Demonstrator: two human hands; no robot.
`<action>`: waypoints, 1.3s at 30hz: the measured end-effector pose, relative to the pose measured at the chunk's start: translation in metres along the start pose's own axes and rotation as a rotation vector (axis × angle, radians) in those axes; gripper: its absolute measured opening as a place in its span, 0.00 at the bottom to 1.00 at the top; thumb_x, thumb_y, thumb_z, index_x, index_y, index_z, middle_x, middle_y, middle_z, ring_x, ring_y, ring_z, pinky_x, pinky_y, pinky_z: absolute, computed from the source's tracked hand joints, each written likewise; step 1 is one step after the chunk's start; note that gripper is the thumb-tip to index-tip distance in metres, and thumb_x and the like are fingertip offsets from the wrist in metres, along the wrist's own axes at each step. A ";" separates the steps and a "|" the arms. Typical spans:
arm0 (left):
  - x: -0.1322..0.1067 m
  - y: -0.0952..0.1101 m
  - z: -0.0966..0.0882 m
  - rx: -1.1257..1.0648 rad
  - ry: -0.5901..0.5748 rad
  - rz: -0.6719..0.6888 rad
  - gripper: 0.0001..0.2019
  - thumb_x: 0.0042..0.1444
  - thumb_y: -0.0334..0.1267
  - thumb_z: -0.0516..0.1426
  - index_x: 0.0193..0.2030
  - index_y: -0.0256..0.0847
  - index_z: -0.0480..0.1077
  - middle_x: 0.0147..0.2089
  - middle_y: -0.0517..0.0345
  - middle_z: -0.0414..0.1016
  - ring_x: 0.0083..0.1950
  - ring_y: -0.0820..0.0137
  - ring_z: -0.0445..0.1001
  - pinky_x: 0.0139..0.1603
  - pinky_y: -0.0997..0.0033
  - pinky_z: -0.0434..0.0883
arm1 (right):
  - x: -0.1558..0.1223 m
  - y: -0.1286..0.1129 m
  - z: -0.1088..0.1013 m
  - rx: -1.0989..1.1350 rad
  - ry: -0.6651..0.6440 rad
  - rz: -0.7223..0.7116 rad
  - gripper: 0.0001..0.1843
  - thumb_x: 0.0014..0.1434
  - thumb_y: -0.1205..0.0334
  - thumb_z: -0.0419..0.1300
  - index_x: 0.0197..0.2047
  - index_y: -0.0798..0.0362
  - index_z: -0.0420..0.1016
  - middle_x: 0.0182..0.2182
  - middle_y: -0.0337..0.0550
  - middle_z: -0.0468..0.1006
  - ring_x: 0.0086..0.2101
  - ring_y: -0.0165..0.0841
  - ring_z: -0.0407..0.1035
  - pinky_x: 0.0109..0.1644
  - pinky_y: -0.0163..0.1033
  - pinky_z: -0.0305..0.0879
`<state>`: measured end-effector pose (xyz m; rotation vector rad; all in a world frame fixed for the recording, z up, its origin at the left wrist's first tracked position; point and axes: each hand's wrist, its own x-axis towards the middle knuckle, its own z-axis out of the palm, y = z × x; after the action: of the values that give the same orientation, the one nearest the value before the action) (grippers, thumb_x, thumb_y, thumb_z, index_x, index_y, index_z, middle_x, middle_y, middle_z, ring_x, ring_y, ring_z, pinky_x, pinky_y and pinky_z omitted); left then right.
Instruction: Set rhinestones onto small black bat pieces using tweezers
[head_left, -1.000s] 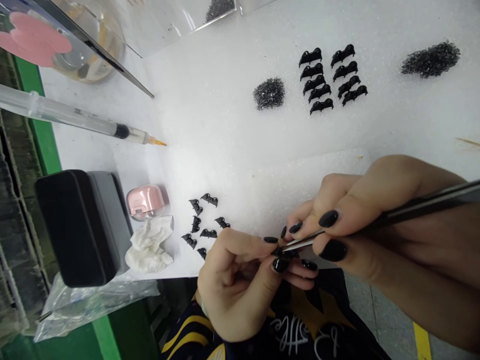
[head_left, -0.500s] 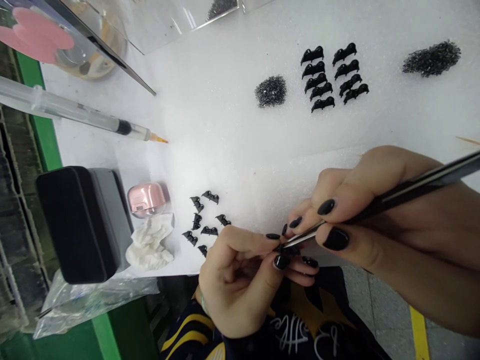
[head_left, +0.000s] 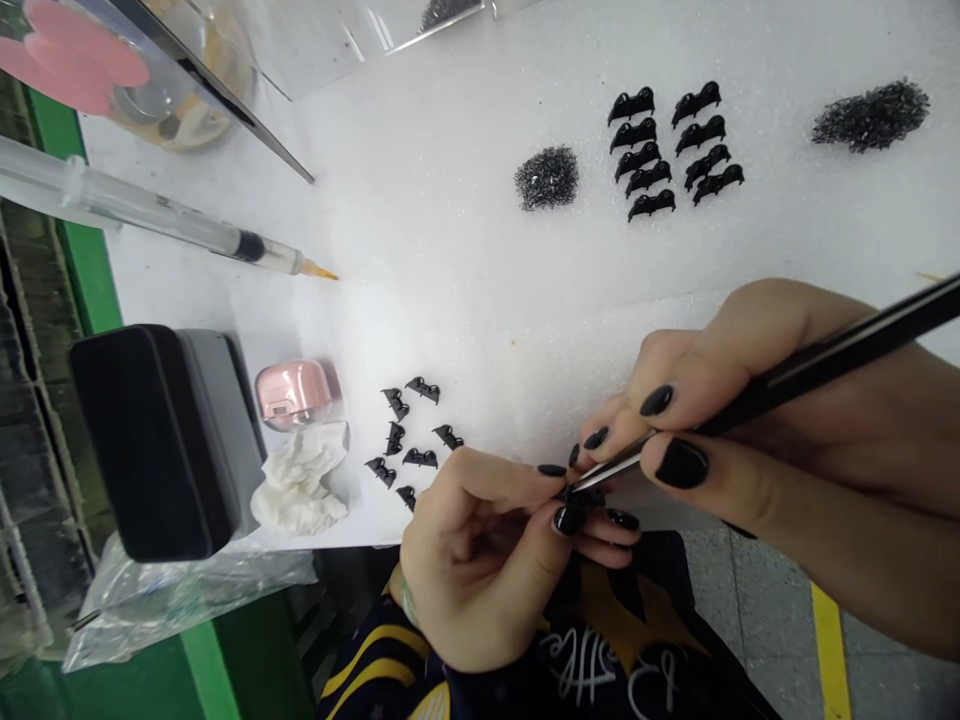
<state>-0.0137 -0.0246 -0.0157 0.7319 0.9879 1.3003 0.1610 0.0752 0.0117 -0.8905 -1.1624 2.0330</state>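
My left hand (head_left: 480,560) is closed, pinching a small black plastic part (head_left: 581,497) between thumb and fingers at the near edge of the white foam mat (head_left: 450,230). My right hand (head_left: 757,440) is closed on black tweezers (head_left: 765,390), whose tips touch the held part. Just left of my left hand lies a loose cluster of small black parts (head_left: 409,435). Farther back, more black parts (head_left: 671,150) stand in two neat rows.
Two heaps of tiny dark pieces (head_left: 547,178) (head_left: 870,115) lie on the mat. A syringe (head_left: 172,225) lies at the left. A black box (head_left: 150,440), a pink case (head_left: 294,392) and a crumpled tissue (head_left: 300,485) sit at the near left. A glass dish (head_left: 172,80) is far left.
The tweezers' rear end has tilted upward and my right hand has shifted slightly up. My left hand keeps its pinch on the part in nearly the same place.
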 end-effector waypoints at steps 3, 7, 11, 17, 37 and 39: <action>0.001 0.000 0.004 -0.004 0.070 0.041 0.17 0.71 0.20 0.56 0.55 0.45 0.77 0.45 0.54 0.89 0.38 0.58 0.89 0.37 0.67 0.90 | 0.001 -0.001 0.001 -0.014 -0.014 -0.030 0.18 0.56 0.54 0.77 0.45 0.42 0.75 0.34 0.41 0.80 0.39 0.46 0.83 0.33 0.46 0.88; 0.004 0.000 0.005 0.017 0.053 0.036 0.18 0.71 0.19 0.56 0.55 0.45 0.77 0.47 0.56 0.89 0.39 0.60 0.89 0.38 0.69 0.90 | 0.005 -0.002 0.001 -0.026 -0.069 -0.100 0.16 0.57 0.52 0.76 0.45 0.40 0.77 0.30 0.40 0.74 0.36 0.47 0.82 0.32 0.49 0.88; 0.004 0.001 0.005 0.001 0.085 0.047 0.16 0.71 0.20 0.57 0.54 0.44 0.77 0.47 0.58 0.89 0.39 0.63 0.89 0.39 0.74 0.89 | 0.005 -0.004 0.001 -0.064 -0.069 -0.107 0.14 0.59 0.54 0.75 0.45 0.40 0.78 0.29 0.39 0.73 0.35 0.46 0.83 0.32 0.47 0.88; 0.002 0.000 0.002 0.026 0.023 0.023 0.20 0.71 0.17 0.54 0.57 0.46 0.76 0.52 0.56 0.88 0.42 0.62 0.90 0.41 0.69 0.90 | 0.005 -0.005 -0.001 -0.151 -0.072 -0.111 0.18 0.70 0.75 0.56 0.45 0.39 0.78 0.28 0.38 0.76 0.35 0.41 0.84 0.31 0.41 0.87; -0.001 -0.006 0.000 0.029 0.037 0.071 0.18 0.71 0.18 0.55 0.57 0.45 0.75 0.52 0.58 0.88 0.41 0.61 0.90 0.40 0.68 0.91 | 0.009 -0.004 -0.003 -0.283 -0.031 -0.132 0.11 0.68 0.75 0.61 0.44 0.48 0.70 0.38 0.39 0.86 0.35 0.36 0.86 0.30 0.33 0.86; -0.001 -0.005 0.001 0.037 0.058 0.068 0.17 0.71 0.19 0.56 0.56 0.46 0.75 0.51 0.59 0.88 0.40 0.62 0.90 0.39 0.69 0.91 | 0.010 -0.003 -0.005 -0.278 -0.070 -0.123 0.12 0.69 0.76 0.60 0.44 0.48 0.69 0.37 0.38 0.86 0.35 0.36 0.86 0.31 0.33 0.87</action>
<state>-0.0107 -0.0260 -0.0199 0.7651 1.0437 1.3723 0.1601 0.0861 0.0096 -0.8594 -1.5271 1.8446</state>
